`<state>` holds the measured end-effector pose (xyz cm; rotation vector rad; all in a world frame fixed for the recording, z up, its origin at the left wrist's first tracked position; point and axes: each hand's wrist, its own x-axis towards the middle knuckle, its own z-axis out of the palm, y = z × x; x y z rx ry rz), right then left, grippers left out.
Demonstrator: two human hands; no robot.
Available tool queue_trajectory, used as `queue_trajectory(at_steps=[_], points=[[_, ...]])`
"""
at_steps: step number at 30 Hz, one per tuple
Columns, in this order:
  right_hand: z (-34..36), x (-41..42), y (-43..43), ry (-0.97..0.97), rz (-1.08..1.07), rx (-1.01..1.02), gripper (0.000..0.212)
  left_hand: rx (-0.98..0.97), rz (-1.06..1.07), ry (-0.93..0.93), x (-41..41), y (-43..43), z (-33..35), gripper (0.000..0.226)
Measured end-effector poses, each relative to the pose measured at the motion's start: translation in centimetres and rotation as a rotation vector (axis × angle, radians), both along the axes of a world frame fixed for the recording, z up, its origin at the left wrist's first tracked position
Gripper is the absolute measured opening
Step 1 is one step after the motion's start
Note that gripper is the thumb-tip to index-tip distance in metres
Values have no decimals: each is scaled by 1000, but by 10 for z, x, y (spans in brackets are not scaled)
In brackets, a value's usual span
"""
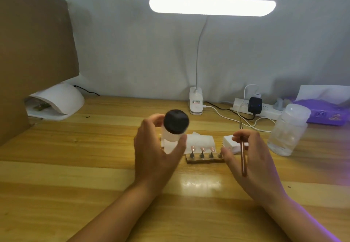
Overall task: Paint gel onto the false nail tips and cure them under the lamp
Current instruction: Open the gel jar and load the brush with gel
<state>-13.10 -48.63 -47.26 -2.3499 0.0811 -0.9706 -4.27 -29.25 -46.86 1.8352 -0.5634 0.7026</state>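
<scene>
Gripping black-lidded jar (175, 126) in curled left hand (157, 154), just left of nail tips (202, 149), likely for opening; pinching brush (243, 160) in right hand (253, 158), poised beside them.

We see two bare forearms (113, 213) leading to a bare left hand (155, 154) and a bare right hand (253, 162), slightly blurred.

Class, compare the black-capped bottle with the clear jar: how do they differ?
The black-capped bottle is opaque white with a dark cap; the clear jar is see-through throughout. The left hand grips the bottle; the jar stands untouched on the table. Both are round containers with lids on.
</scene>
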Motion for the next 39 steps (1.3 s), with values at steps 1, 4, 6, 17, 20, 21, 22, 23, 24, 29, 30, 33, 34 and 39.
queue_trajectory(at_steps=[1, 4, 6, 17, 20, 21, 22, 23, 24, 29, 30, 33, 34, 39], points=[[3, -2, 2, -57, 29, 25, 33, 64, -30, -67, -5, -3, -1, 54], [9, -9, 9, -218, 136, 55, 26, 271, -100, -292, -18, -12, -6, 56], [10, -12, 17, -213, 166, 15, 23, 327, -143, -369, -24, -16, -8, 56], [12, -11, 27, -77, 54, -304, 62, 416, -82, -348, -25, -12, -5, 48], [11, -11, 25, -58, 44, -305, 60, 434, -73, -354, -25, -13, -7, 52], [12, -12, 23, -52, 49, -302, 60, 441, -79, -343, -25, -13, -7, 54], [12, -12, 22, -49, 55, -292, 59, 445, -91, -326, -25, -13, -7, 55], [12, -12, 20, -50, 62, -279, 57, 439, -107, -306, -26, -13, -7, 54], [12, -13, 19, -53, 64, -268, 55, 429, -123, -288, -27, -13, -6, 53], [13, -11, 15, -62, 75, -274, 49, 425, -159, -271, -27, -13, -2, 48], [13, -11, 14, -57, 80, -279, 49, 438, -168, -274, -26, -12, 0, 49], [13, -9, 10, -44, 85, -312, 53, 463, -206, -290, -25, -10, 2, 55], [13, -9, 9, -37, 86, -327, 55, 452, -233, -279, -25, -9, 1, 57], [18, -15, 6, -35, 105, -447, 54, 431, -348, -232, -25, -7, -1, 70]])
